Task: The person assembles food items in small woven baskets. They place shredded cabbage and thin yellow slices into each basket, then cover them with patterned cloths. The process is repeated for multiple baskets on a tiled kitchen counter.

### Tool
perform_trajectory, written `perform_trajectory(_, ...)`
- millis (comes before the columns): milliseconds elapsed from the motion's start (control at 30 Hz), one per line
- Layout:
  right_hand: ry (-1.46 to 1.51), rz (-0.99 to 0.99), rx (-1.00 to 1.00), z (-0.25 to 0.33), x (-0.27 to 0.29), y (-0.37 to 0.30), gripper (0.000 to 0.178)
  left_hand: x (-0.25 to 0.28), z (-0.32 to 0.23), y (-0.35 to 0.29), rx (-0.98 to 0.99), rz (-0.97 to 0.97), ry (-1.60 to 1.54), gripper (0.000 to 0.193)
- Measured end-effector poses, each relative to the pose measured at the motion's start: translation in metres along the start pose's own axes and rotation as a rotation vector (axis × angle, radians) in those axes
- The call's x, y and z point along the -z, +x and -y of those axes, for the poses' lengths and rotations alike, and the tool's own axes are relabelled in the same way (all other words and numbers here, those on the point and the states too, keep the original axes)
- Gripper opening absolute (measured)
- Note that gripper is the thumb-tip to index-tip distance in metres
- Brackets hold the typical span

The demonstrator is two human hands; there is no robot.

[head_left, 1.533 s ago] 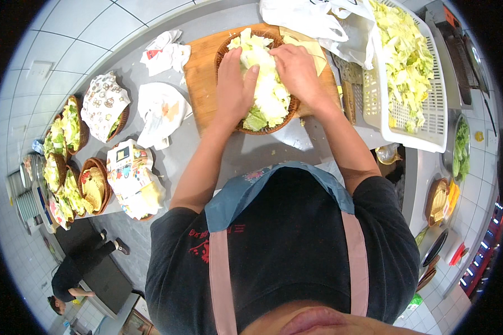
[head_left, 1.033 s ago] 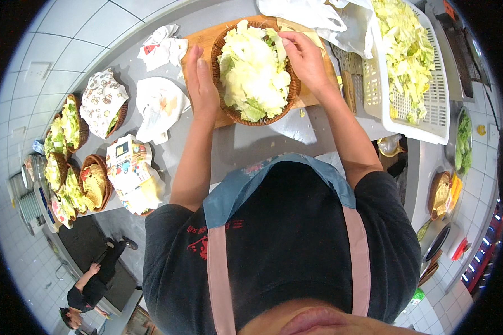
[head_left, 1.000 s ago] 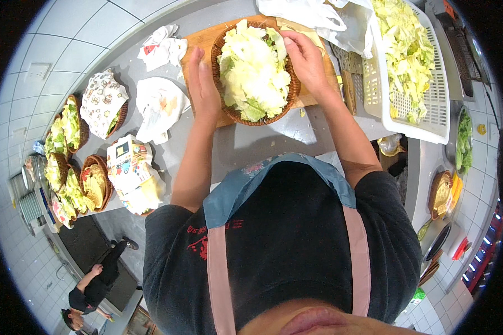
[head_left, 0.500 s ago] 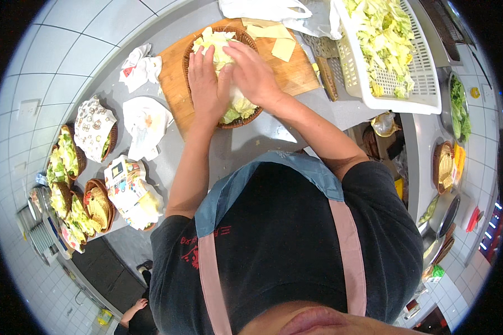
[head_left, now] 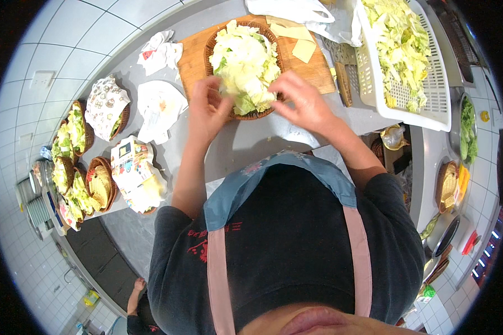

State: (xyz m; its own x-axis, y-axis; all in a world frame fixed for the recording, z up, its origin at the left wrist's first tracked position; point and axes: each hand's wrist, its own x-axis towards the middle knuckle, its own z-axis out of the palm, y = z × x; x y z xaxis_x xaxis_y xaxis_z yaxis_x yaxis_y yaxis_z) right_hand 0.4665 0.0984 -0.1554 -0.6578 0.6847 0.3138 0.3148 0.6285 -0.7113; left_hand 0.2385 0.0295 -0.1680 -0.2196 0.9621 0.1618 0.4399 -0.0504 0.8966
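An oval brown wicker basket (head_left: pixel 210 56), heaped with pale green torn lettuce leaves (head_left: pixel 246 58), stands on a wooden cutting board (head_left: pixel 193 49) in front of me. At its near left side is my left hand (head_left: pixel 208 107), fingers curved and parted from the thumb, slightly blurred. My right hand (head_left: pixel 304 103) is at the near right rim, its bent fingers and thumb apart beside the outer leaves. Neither hand visibly holds anything; whether the fingertips touch the leaves is hard to see.
At right stands a white perforated crate (head_left: pixel 385 114) of lettuce, with a wooden-handled knife (head_left: pixel 343 84) beside it. Folded yellow cloth (head_left: pixel 303 49) lies on the board's far corner. White crumpled cloths (head_left: pixel 159 53), covered baskets (head_left: pixel 106 106) and leaf-filled baskets (head_left: pixel 70 134) line the left. Another person's arm (head_left: pixel 134 298) shows lower left.
Both hands have come off the top of the lettuce, moving apart and toward me to the basket's near sides. The heap is now uncovered. The whole view has shifted slightly.
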Motion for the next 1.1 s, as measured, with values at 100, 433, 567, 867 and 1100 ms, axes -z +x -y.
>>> perform_trajectory(100,-0.063,0.069,0.049,0.005,-0.020,-0.002,0.020,0.003,-0.008,-0.006,-0.089,0.294,0.074,0.030)
perform_trajectory(433,-0.083,-0.080,-0.005,-0.004,-0.043,0.021,0.020,-0.009,0.003,0.010,-0.116,0.210,0.136,0.023)
perform_trajectory(567,-0.054,-0.100,0.060,-0.001,-0.027,0.012,0.020,-0.002,-0.008,0.005,-0.158,0.240,0.175,0.023)
perform_trajectory(867,-0.294,-0.553,-0.251,-0.049,0.146,-0.010,0.018,-0.027,-0.028,0.035,-0.519,0.062,0.457,0.034)
perform_trajectory(1100,-0.225,0.352,-1.244,-0.145,0.212,-0.063,0.097,-0.026,-0.022,0.040,-0.522,0.039,0.502,0.032)
